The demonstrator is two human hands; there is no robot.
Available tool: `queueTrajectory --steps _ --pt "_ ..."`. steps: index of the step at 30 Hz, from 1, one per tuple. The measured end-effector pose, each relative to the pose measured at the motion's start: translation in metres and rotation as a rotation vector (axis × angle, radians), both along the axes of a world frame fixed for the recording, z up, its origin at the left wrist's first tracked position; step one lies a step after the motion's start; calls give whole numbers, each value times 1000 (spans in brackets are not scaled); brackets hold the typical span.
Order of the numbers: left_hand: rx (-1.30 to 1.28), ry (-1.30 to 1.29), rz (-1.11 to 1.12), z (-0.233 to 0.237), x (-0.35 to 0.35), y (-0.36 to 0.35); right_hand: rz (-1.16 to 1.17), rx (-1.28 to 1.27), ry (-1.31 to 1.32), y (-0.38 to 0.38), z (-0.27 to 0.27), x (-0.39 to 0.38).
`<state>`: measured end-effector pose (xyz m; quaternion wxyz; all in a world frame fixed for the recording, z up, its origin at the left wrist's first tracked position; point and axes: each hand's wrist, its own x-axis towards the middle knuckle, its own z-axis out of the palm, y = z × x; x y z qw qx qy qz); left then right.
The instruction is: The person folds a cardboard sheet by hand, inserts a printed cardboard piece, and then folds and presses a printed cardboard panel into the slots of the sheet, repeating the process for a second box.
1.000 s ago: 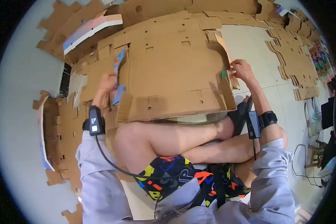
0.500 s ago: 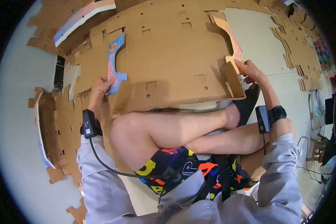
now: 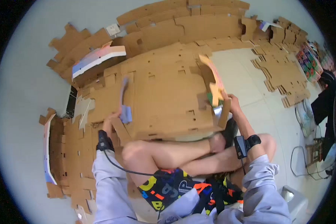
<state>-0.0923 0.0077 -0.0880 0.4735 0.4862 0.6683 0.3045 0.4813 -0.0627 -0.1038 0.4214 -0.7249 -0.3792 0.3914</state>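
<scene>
A large brown cardboard sheet with slots and small holes lies before my crossed legs. Along its left edge a blue-printed side flap stands up, partly smeared by motion. My left hand is closed on the near end of that flap. An orange-printed side flap rises at the right edge, its near end gripped by the fingers of my right hand. Just inside that near right corner, a small green and silvery patch shows; I cannot make out what it is.
Stacks of flat cardboard lie on the pale floor at right. Folded trays with printed edges stand at far left, and another tray is nearer left. At right are a person's shoes and a cable.
My view has tilted up, showing more of the room. The cardboard's near edge and the flaps have shifted in my hands; the front flap no longer stands up as plainly.
</scene>
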Motion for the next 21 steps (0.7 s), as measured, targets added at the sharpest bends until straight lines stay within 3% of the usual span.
queueTrajectory --steps 1,3,6,8,10,12,13,14,16,18,21 --pt "-170 -6 26 11 -9 -2 66 51 367 -19 9 -1" --pt "-281 -80 93 13 -18 -8 -57 165 883 -42 -1 -10" --pt "-271 -188 183 4 -20 -13 -194 326 1252 -95 3 -48" --pt "-261 -235 221 -2 -19 -13 -216 280 1385 -137 26 -81" --pt "-263 -266 250 -8 -18 -14 -95 221 1358 -164 35 -104" --pt "-267 -290 273 -12 -18 -12 -163 227 1633 -191 2 -139" --pt "-272 -302 283 -14 -16 -12 -53 218 1664 -199 6 -160" --pt "-277 -315 290 -15 -14 -11 -7 138 1706 -202 8 -183" --pt "-302 -319 307 -15 -11 -9 91 174 1531 -197 18 -216" --pt "-298 -285 299 -8 -1 -3 156 144 1586 -176 26 -230" --pt "-99 -54 129 18 19 7 218 13 1586 -147 35 -236"
